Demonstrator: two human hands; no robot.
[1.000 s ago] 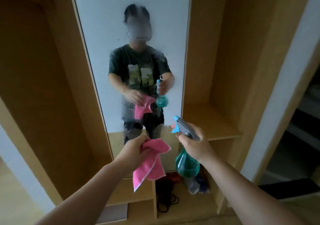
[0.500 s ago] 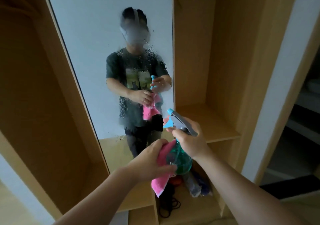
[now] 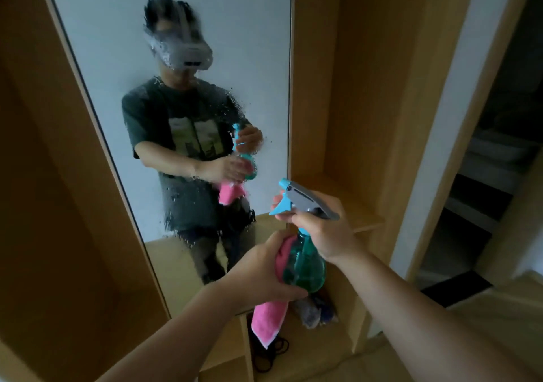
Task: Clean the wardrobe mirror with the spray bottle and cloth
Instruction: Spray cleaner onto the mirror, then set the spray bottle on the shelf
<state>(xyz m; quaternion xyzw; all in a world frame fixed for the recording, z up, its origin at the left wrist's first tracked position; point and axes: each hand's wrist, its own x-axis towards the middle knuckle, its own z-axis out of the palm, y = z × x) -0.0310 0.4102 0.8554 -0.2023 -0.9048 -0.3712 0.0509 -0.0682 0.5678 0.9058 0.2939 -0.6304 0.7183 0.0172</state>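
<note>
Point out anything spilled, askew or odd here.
Only the mirror: spray droplets speckle its middle and run down, unwiped. The cloth hangs from the left hand, pressed to the bottle held by the right hand.

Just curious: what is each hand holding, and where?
The right hand grips the teal plastic spray bottle by its neck; the left hand holds the pink cloth by its upper part, pressed against the bottle's body.

The pink cloth (image 3: 269, 320) has been brought by the left hand (image 3: 264, 273) against the spray bottle (image 3: 307, 267), just below the right hand (image 3: 323, 231).
</note>
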